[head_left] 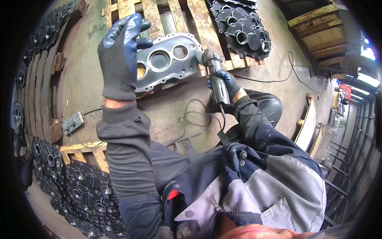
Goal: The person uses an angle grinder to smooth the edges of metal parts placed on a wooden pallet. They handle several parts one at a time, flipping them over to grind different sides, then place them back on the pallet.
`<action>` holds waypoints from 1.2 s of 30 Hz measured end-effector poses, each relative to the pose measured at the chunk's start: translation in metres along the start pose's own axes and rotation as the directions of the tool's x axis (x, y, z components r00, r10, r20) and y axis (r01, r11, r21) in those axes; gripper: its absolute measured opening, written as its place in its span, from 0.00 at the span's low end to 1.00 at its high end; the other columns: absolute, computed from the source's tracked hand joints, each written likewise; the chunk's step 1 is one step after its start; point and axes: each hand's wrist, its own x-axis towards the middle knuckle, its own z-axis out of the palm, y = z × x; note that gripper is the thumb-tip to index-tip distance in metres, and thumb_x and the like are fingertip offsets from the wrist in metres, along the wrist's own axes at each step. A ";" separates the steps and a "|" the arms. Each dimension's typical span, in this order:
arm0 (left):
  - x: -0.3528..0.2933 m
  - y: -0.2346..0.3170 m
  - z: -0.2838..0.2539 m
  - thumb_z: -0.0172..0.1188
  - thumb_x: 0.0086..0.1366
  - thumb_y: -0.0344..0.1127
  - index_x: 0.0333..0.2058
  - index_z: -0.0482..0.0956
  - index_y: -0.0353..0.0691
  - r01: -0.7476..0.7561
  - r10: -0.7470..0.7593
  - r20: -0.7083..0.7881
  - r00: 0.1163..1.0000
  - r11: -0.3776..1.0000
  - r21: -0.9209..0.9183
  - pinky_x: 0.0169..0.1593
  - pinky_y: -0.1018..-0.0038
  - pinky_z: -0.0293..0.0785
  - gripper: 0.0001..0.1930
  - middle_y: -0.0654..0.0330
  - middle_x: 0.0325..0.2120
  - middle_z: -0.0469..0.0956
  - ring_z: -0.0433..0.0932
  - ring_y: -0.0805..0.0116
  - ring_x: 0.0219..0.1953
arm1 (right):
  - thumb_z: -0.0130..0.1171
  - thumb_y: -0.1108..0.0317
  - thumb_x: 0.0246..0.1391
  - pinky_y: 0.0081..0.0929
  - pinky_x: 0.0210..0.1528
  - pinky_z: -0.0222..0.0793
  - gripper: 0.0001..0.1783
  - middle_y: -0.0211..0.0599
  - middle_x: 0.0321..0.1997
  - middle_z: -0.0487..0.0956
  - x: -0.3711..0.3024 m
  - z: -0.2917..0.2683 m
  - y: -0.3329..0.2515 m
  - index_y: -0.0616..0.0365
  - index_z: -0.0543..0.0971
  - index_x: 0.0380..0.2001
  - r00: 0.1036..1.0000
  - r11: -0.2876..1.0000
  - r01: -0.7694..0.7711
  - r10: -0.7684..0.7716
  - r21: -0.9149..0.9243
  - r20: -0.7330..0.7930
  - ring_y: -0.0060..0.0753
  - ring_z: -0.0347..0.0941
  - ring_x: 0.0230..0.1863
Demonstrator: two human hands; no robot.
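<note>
A flat dark metal housing casting (172, 73) with round bores and a bolt-hole flange lies on a wooden pallet (202, 20) in front of me. My right hand (228, 81), in a dark glove with blue coating, is wrapped round the body of a corded angle grinder (219, 85). The grinder's head is at the casting's right end; I cannot tell whether its disc touches the metal. My left hand (119, 57), gloved alike, is raised over the casting's left end and hides part of it. Its fingers are extended, with the thumb apart and nothing visible in them.
More castings (243, 34) sit on the pallet's right side. Others are stacked at lower left (88, 187) and on a left-hand pallet (39, 85). A power strip (73, 122) lies on the floor, and loose cable (274, 81) trails rightward. Stacked timber (324, 38) stands far right.
</note>
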 end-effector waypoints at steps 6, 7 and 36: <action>-0.002 -0.003 -0.012 0.53 0.81 0.38 0.57 0.81 0.32 -0.223 0.213 0.072 0.975 0.948 0.225 0.39 0.72 0.85 0.17 0.54 0.46 0.87 0.88 0.67 0.37 | 0.65 0.60 0.65 0.42 0.47 0.85 0.28 0.48 0.47 0.81 -0.028 0.026 0.030 0.65 0.70 0.60 1.000 0.974 0.011 -0.008 0.225 -0.014 0.44 0.82 0.41; 0.001 -0.004 -0.017 0.50 0.81 0.36 0.60 0.78 0.31 -0.245 0.226 0.108 0.968 0.941 0.234 0.43 0.71 0.86 0.18 0.52 0.50 0.85 0.88 0.65 0.42 | 0.66 0.60 0.65 0.42 0.47 0.85 0.28 0.48 0.47 0.81 -0.029 0.030 0.038 0.65 0.71 0.59 1.000 0.969 0.025 -0.022 0.247 -0.016 0.45 0.82 0.41; -0.008 0.035 -0.071 0.60 0.77 0.44 0.58 0.78 0.36 -0.013 -0.118 -0.401 0.909 0.951 -0.310 0.40 0.78 0.79 0.20 0.56 0.46 0.82 0.79 0.72 0.36 | 0.75 0.47 0.42 0.47 0.59 0.76 0.43 0.60 0.50 0.85 0.066 0.263 0.113 0.63 0.75 0.57 0.964 -0.002 0.263 0.053 -0.965 0.262 0.61 0.82 0.53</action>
